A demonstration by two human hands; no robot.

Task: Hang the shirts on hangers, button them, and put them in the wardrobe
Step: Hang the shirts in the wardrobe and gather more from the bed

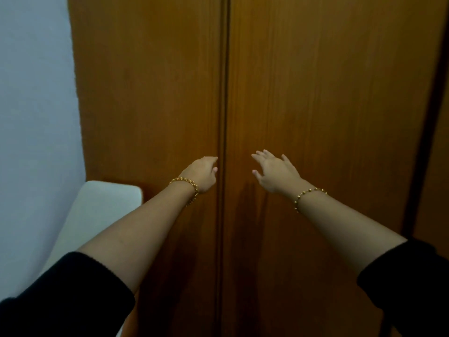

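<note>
A brown wooden wardrobe fills the view, its left door [150,93] and right door [328,93] shut, with a dark seam between them. My left hand [202,173] is against the left door's inner edge beside the seam, and its fingertips are hidden there. My right hand [274,172] is spread with straight fingers against or just off the right door, a little right of the seam. Both wrists wear gold bead bracelets, and both sleeves are black. No shirt or hanger shows.
A pale wall [36,93] runs along the left of the wardrobe. A white rounded piece of furniture [97,207] stands at lower left against the wardrobe's side. Another wooden panel [437,166] shows at the far right.
</note>
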